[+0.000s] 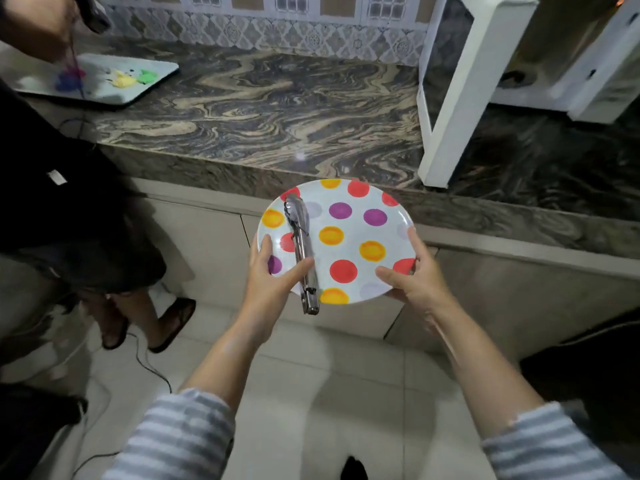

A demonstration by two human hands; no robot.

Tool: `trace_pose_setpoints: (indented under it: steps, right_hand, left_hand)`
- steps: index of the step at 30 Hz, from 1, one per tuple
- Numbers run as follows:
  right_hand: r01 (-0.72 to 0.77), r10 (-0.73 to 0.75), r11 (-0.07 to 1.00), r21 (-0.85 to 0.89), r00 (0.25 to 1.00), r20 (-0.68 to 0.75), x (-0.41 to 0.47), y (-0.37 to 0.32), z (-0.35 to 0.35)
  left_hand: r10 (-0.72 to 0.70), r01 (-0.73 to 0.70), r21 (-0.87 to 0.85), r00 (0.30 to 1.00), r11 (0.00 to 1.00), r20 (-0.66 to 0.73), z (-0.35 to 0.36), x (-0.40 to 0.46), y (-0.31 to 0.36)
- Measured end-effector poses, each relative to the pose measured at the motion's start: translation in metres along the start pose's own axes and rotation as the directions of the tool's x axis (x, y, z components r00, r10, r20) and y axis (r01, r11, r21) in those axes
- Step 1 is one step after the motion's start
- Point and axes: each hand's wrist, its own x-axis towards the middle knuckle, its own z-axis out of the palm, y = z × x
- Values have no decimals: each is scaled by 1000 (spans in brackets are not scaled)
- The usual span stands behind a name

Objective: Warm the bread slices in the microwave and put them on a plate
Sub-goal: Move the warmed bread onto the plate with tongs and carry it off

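Head camera is showing me holding the polka-dot plate (349, 233) in front of the marble counter (263, 109): my left hand (273, 278) is gripping its near-left rim, thumb pinning the metal tongs (302, 244) lying on it, while my right hand (412, 275) is clasping the right rim. The white microwave (485, 64) is standing open at right.

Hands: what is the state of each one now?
Left hand: holds the plate and the tongs.
Right hand: grips the plate rim.
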Motion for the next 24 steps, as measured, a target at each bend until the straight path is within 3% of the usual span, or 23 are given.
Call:
trace_pose_setpoints:
  steps: [11, 24]
  right_hand:
    - [73, -66, 997, 21, 970, -234, -94, 15, -73]
    - [106, -106, 994, -21, 923, -369, -79, -60, -266]
  left_hand:
    - [-23, 17, 35, 980, 999, 197, 64, -60, 15]
    - [14, 39, -144, 936, 989, 351, 271, -33, 58]
